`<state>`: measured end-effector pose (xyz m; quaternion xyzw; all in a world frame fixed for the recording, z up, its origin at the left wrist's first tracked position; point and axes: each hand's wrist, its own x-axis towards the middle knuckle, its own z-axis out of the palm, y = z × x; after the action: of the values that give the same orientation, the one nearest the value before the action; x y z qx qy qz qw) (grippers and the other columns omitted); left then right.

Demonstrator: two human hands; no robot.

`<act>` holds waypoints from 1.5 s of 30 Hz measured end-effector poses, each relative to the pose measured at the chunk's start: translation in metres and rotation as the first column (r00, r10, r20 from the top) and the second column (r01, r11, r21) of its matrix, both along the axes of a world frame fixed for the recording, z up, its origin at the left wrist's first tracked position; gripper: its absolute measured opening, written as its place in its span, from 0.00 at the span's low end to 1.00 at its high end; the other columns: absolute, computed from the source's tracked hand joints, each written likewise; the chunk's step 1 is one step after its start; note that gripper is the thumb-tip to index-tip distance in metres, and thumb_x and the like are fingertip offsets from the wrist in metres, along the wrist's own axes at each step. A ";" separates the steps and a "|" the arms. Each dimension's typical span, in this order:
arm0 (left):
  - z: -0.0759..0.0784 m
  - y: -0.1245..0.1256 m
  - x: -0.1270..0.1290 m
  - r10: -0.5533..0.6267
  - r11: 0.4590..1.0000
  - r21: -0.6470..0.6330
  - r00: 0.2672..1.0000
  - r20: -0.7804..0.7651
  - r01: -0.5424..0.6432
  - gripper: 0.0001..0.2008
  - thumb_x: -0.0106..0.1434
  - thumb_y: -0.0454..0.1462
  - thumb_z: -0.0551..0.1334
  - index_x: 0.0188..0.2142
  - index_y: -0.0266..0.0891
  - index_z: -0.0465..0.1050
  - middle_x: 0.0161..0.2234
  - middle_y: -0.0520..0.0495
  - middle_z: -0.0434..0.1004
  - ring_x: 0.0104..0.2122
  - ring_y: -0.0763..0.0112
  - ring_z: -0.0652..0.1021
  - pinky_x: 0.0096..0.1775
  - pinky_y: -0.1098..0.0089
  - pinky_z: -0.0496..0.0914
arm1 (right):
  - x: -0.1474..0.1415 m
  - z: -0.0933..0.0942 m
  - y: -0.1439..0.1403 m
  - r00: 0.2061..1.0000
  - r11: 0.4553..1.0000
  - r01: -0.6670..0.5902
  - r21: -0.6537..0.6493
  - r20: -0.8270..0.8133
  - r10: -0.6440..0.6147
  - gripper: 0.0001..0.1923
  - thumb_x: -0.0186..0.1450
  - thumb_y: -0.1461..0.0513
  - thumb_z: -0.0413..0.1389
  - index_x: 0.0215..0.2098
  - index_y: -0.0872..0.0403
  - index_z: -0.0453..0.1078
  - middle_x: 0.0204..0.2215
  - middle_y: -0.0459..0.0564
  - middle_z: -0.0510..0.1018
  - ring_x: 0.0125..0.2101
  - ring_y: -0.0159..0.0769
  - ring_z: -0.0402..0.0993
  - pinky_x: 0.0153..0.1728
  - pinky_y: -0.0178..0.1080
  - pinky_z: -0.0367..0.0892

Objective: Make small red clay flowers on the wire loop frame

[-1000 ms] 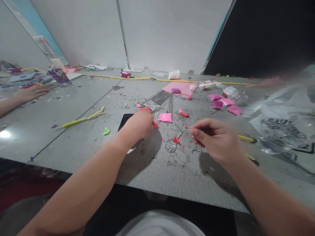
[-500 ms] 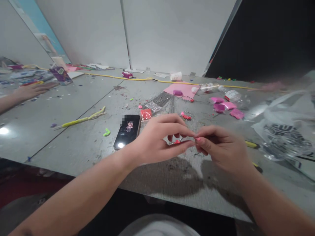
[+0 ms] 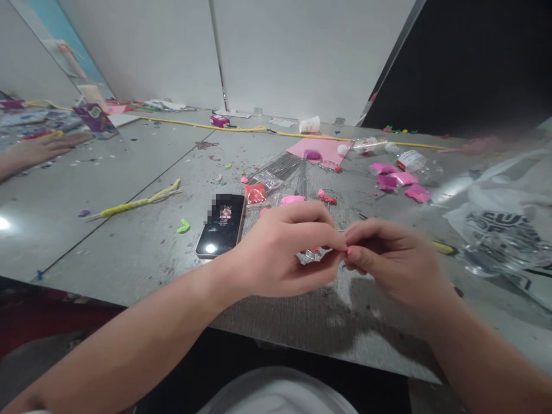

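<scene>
Above the table's front part, my left hand (image 3: 284,250) and my right hand (image 3: 392,259) meet fingertip to fingertip, both pinching. Between them is a thin wire with a small bit of pink clay (image 3: 349,251); fingers cover most of it. Through the gap in my left hand shows a wire loop with red-pink clay (image 3: 313,253), partly hidden. Just beyond my left hand lie a lump of pink clay (image 3: 293,199) and a ring with red and pink clay (image 3: 328,197). A phone (image 3: 222,224) with a lit screen rests left of my left hand.
Farther back are a red clay packet (image 3: 255,193), a bundle of thin wires (image 3: 280,167) and pink paper (image 3: 321,149). Pink packets (image 3: 399,179), a bottle (image 3: 414,163) and a plastic bag (image 3: 500,218) stand right. A yellow-wrapped stick figure (image 3: 133,206) and another person's hand (image 3: 47,150) are left.
Both hands stay pinched together; my left fingers have closed in slightly and shifted a little. The view has tilted slightly, and pink clay beyond my left hand now shows.
</scene>
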<state>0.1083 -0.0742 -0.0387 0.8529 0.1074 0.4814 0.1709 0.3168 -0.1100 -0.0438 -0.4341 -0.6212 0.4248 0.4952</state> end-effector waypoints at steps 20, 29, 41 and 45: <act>-0.013 0.066 -0.022 0.524 0.678 0.302 0.152 -0.838 -0.670 0.12 0.67 0.31 0.57 0.36 0.33 0.82 0.41 0.35 0.82 0.39 0.57 0.82 0.40 0.65 0.73 | 0.007 -0.012 0.014 0.994 0.997 0.065 0.052 0.082 -0.069 0.14 0.60 0.51 0.71 0.28 0.51 0.78 0.18 0.43 0.76 0.18 0.28 0.71 0.18 0.30 0.67; -0.013 0.055 -0.022 0.493 0.675 0.268 0.150 -0.857 -0.688 0.12 0.66 0.33 0.59 0.38 0.32 0.82 0.41 0.34 0.81 0.37 0.55 0.81 0.35 0.65 0.71 | 0.008 -0.012 0.013 0.992 0.998 0.049 0.048 0.111 -0.054 0.15 0.61 0.50 0.69 0.29 0.52 0.77 0.18 0.44 0.77 0.18 0.28 0.71 0.17 0.30 0.66; -0.023 0.055 -0.020 0.153 0.976 0.053 0.495 -0.855 -0.210 0.13 0.66 0.31 0.63 0.44 0.45 0.85 0.40 0.46 0.79 0.36 0.68 0.77 0.35 0.70 0.64 | 0.007 -0.009 0.014 0.990 0.998 0.049 0.046 0.132 -0.054 0.14 0.63 0.50 0.68 0.29 0.50 0.78 0.19 0.43 0.76 0.19 0.25 0.69 0.19 0.28 0.65; -0.027 0.060 -0.019 0.097 0.978 -0.020 0.534 -0.840 -0.209 0.12 0.63 0.28 0.63 0.40 0.42 0.85 0.37 0.46 0.80 0.34 0.69 0.77 0.35 0.71 0.63 | 0.009 -0.011 0.013 0.991 0.999 0.043 0.032 0.127 -0.047 0.14 0.64 0.50 0.68 0.30 0.50 0.78 0.19 0.43 0.76 0.19 0.26 0.70 0.20 0.29 0.66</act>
<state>0.0897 -0.0144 -0.0654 0.9543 0.2781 0.0246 0.1064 0.3258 -0.0969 -0.0549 -0.4672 -0.6478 0.3757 0.4701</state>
